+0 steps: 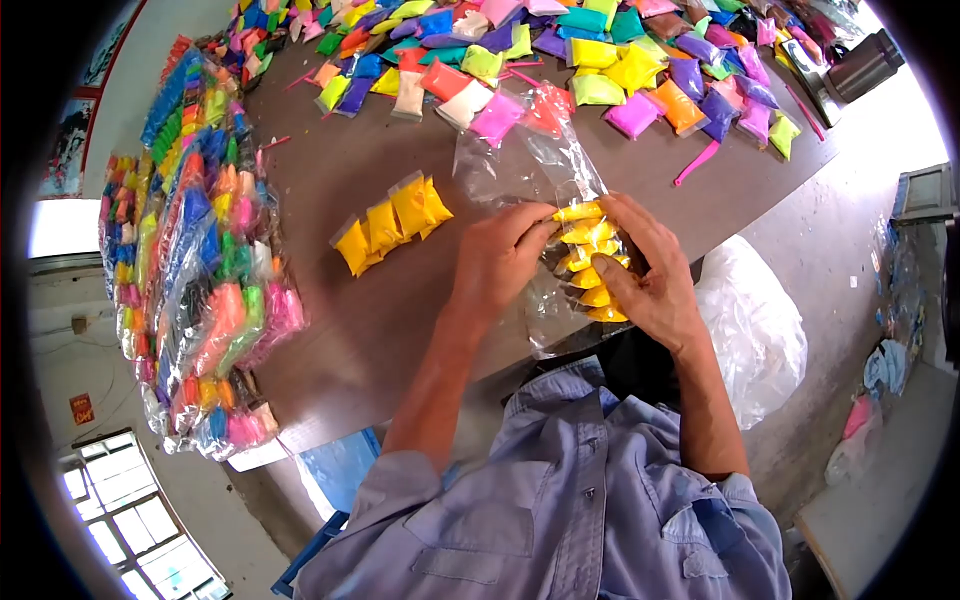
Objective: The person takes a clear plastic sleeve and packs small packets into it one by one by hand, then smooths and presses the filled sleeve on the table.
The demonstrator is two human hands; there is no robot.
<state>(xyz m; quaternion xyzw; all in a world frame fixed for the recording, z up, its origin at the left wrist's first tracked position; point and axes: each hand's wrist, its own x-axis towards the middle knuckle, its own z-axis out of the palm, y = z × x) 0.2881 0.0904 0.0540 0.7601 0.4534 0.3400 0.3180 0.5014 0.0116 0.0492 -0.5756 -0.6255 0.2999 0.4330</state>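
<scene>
A stack of small yellow packets (590, 258) lies on a clear plastic bag (548, 315) close to the table's front edge. My right hand (655, 275) wraps the stack's right side, fingers over the far end and thumb pressed on the middle packets. At the stack's left side my left hand (505, 255) is closed in a pinch at the end of the top packets. Another short row of yellow packets (390, 225) rests on the table to the left, apart from both hands. Whether the stack is inside the bag or on top of it, I cannot tell.
Many loose coloured packets (600, 70) cover the back of the brown table (330, 330). Filled bags of coloured packets (205, 270) are piled along the left edge. A pink strip (697, 163) lies on the right. A white plastic bag (750, 330) hangs beyond the right front edge.
</scene>
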